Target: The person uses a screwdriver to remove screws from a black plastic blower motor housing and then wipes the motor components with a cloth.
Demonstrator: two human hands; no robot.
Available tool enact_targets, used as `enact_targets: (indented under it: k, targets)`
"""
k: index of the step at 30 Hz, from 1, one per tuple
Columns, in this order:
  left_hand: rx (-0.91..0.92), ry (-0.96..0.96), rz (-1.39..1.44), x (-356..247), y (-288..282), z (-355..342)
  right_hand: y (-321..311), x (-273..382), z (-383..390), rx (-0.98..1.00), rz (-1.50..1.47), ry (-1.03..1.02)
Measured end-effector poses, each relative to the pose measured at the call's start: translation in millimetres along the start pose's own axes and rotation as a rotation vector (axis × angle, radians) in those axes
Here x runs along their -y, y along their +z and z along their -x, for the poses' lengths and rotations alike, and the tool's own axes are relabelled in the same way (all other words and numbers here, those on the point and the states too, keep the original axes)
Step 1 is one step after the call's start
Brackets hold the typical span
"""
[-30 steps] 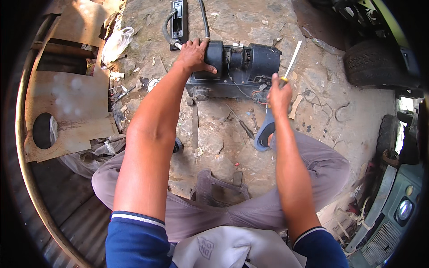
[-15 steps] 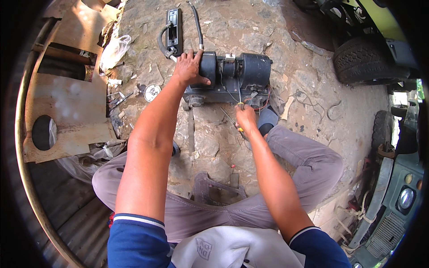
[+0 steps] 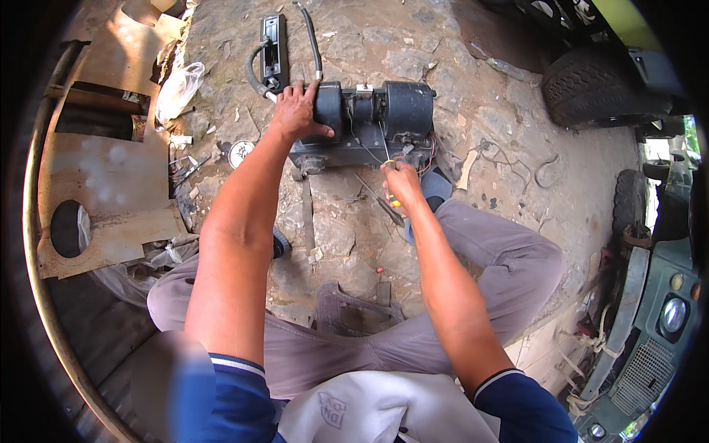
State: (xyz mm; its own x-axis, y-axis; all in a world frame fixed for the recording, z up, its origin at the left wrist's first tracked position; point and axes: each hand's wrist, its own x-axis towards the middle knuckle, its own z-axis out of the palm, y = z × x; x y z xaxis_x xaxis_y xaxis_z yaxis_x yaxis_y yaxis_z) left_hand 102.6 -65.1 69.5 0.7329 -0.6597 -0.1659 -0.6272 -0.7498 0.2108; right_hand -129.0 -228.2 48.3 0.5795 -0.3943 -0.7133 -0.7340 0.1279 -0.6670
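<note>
A black blower unit with two rounded housings lies on the stony ground before me. My left hand presses on its left end, fingers spread and thumb stretched over the front. My right hand is closed around the yellow handle of a screwdriver. Its thin shaft points into the gap by the right housing; where the tip touches is too small to tell. Thin wires hang along the front of the unit. On the ground left of my right hand lies a thin rod-like tool with a dark handle.
A long black slotted part and hoses lie beyond the unit. At left stand a rusty cut metal panel and a plastic bag. A tyre and a green vehicle front are at right. Loose wire lies on the ground.
The whole scene has shifted slightly left in the view. Both hands keep their places at the unit, and the screwdriver shaft now leans more to the left. A blurred shape has appeared beside my left sleeve.
</note>
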Motion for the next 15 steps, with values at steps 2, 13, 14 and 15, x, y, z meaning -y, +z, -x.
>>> enact_targets:
  k: [2,13,14,15]
  targets:
    - [-0.004,0.014,-0.023,-5.7,0.5,-5.1,0.3,-5.5,-5.2,-0.057,0.0,-0.045]
    - [-0.052,0.049,0.018,0.0,3.7,-5.6,5.3,-10.6,-10.7,-0.087,0.283,-0.13]
    - [-0.048,0.044,0.015,0.6,3.9,-5.1,11.6,-17.0,-12.7,-0.103,0.283,-0.126]
    - [-0.044,0.038,0.016,-0.3,3.5,-4.6,20.8,-22.2,-12.7,-0.119,0.286,-0.122]
